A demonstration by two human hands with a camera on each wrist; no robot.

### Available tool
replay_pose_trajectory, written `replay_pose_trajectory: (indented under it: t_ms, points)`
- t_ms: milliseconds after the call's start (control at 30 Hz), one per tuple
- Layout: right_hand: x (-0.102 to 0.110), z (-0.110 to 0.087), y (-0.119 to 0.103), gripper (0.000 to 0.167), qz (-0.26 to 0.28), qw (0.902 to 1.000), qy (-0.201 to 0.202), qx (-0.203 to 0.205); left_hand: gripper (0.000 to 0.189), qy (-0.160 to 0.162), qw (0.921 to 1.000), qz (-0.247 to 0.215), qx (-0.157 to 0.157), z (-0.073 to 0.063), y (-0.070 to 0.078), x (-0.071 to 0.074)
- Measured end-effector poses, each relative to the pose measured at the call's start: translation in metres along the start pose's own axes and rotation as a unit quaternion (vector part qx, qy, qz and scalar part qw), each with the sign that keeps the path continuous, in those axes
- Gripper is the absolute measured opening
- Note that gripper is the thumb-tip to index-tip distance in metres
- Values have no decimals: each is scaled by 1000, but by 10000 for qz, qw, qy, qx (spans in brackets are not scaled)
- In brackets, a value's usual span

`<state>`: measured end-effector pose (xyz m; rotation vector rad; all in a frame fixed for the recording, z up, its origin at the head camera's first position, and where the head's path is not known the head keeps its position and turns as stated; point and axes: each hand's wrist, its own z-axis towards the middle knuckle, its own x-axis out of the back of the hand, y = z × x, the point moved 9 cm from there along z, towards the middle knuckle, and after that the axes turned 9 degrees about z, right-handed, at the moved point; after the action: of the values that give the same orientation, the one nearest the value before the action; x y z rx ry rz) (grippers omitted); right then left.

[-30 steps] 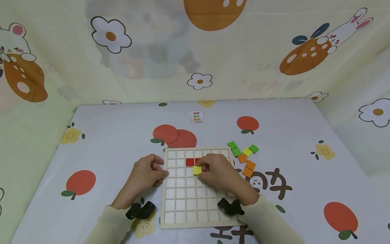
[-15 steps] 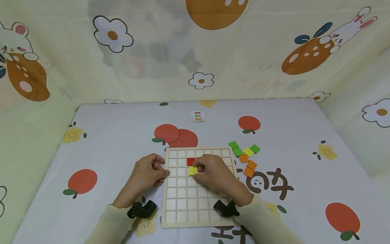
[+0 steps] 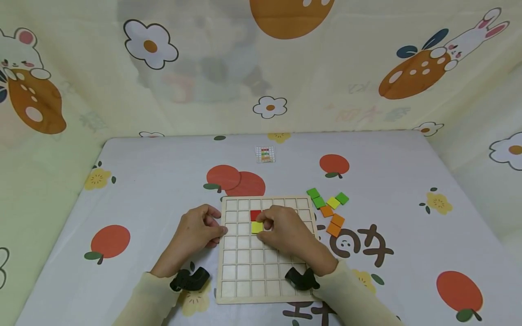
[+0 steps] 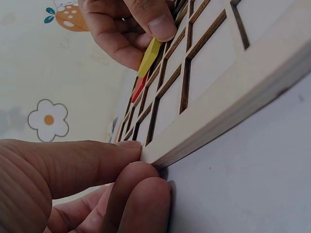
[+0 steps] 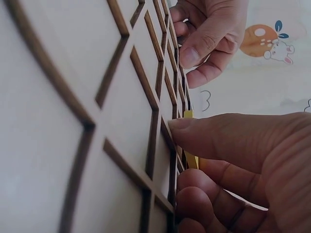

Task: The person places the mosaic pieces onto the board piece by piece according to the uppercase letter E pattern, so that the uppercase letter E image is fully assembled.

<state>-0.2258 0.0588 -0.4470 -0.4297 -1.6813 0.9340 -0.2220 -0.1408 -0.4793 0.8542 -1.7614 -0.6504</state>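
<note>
A wooden grid board (image 3: 243,290) lies on the table in front of me. My right hand (image 3: 287,228) pinches a yellow square tile (image 3: 256,227) between thumb and fingers over a cell of the grid, just below a red tile (image 3: 255,215). In the left wrist view the yellow tile (image 4: 149,57) stands tilted over its cell, with the thumb at its edge. My left hand (image 3: 197,228) holds the board's left rim, thumb on top and curled fingers against the side. Part of the grid is hidden under my right hand.
Right of the board lie loose tiles: green (image 3: 318,202), yellow (image 3: 333,202) and orange (image 3: 333,229). A small card with a coloured grid pattern (image 3: 265,154) sits farther back. A patterned cloth wall (image 3: 212,90) rises behind the table.
My right hand has carried the yellow tile a little left, from below the second red tile to below the left one. That second red tile is now covered by the hand. My left hand stays put.
</note>
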Motion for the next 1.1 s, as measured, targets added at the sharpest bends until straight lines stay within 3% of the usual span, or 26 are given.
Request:
replay_pose_trajectory:
  t_ms: [1100]
  points:
    - [2, -3, 2, 18, 120, 9999, 39, 106, 34, 32, 9999, 72, 109, 0, -1, 0]
